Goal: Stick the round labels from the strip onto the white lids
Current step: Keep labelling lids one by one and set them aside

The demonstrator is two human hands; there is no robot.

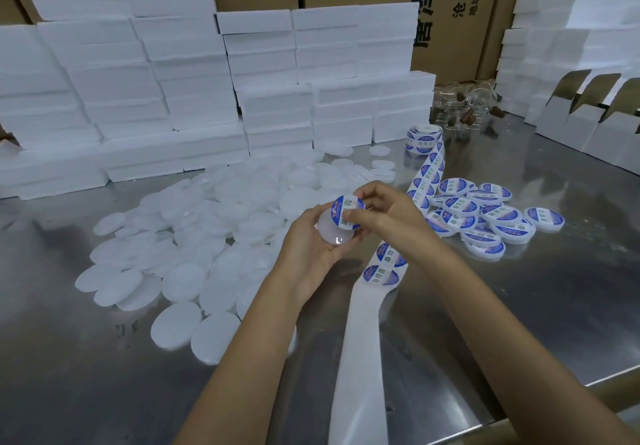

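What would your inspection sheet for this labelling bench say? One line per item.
Surface: steel table, shiny.
Job's things: plain lids heaped left; labelled lids piled right; strip runs from roll towards the near edge.
Clutter: glass jars at the back.
Hands: left hand holds a lid; right hand pinches a label over it.
Cables: nothing seen.
Surroundings: foam blocks, cartons, folded boxes.
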